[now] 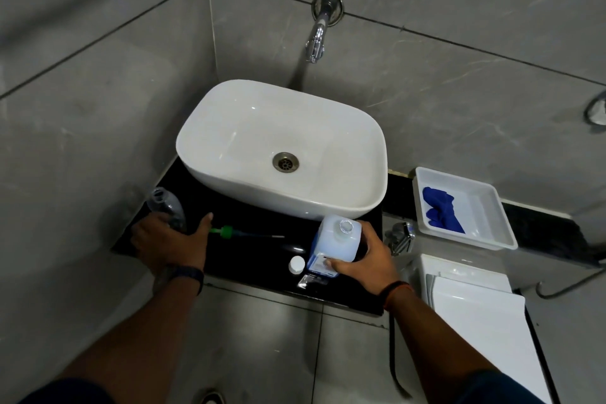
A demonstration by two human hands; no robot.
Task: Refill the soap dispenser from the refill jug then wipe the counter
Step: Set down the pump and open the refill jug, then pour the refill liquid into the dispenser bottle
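A clear soap dispenser bottle (165, 207) with its top off stands at the left end of the black counter (255, 259); my left hand (170, 241) grips its lower part. Its green pump head (228, 231) with a long tube lies flat on the counter beside that hand. My right hand (360, 261) holds the white refill jug (336, 239), which stands upright and uncapped near the front right of the counter. The jug's white cap (296, 264) lies on the counter just left of it.
A white basin (328, 203) fills the back of the counter under a chrome wall tap (316, 43). To the right, a white tray (485, 193) holds a blue cloth (441, 210). A toilet cistern (465, 285) and a small chrome valve (401, 234) stand at the right.
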